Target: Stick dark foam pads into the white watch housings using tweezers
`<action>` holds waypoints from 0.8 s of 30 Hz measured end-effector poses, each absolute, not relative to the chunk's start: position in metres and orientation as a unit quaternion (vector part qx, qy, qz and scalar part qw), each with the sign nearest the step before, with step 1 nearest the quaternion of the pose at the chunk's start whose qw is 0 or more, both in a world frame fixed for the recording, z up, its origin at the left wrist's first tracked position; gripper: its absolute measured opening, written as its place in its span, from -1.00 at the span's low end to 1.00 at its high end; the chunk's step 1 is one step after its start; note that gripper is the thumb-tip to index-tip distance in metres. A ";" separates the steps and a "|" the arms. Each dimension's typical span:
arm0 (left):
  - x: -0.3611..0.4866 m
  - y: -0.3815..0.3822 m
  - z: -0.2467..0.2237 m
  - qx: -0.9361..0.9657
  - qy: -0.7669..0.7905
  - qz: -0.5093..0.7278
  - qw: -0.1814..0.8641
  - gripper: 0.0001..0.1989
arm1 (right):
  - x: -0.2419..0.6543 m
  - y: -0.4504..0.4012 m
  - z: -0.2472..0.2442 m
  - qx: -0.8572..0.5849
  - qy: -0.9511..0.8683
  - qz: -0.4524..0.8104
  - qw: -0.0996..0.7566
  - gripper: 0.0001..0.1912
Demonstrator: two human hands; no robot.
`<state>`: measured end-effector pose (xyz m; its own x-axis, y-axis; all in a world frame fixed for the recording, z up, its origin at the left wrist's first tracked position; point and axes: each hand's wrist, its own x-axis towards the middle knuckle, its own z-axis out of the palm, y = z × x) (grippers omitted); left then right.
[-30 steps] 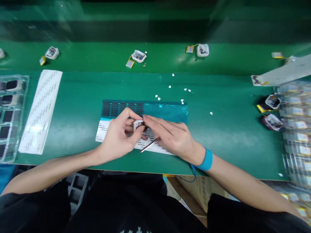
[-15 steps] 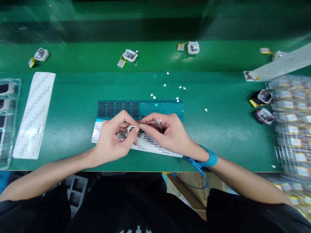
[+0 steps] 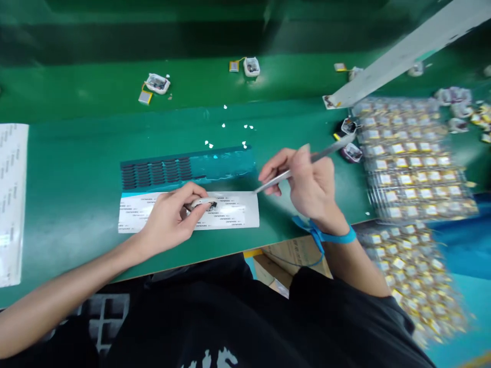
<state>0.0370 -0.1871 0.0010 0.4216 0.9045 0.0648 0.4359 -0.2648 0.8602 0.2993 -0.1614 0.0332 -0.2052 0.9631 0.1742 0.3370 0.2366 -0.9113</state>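
Observation:
My left hand is closed around a small white device housing, pinched between thumb and fingers, with dark parts showing at its right end. The housing is above a white printed backing sheet. To the right, my right hand grips silver tweezers, whose fine tip points down-left near the sheet's upper right corner. Behind the sheet lies a teal strip with rows of small black pieces on its left part.
Small white housings with wired batteries stand along the back. Clear trays of battery-bearing units fill the right, below a slanting white bar. White scraps dot the green table. Another printed sheet lies at left.
My hands have parted: the right moved away to the right with the tweezers, while the left still holds the housing. The camera view has swung to the right.

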 end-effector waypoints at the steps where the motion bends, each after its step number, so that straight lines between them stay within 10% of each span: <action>1: 0.038 -0.187 0.000 0.740 0.456 0.291 0.399 -0.91 | 0.307 -0.168 0.029 -0.483 -0.661 0.419 0.393 -0.36; 24: 0.046 -0.189 0.002 0.734 0.493 0.290 0.366 -0.94 | 0.339 -0.196 0.000 -0.477 -0.533 0.587 0.379 -0.59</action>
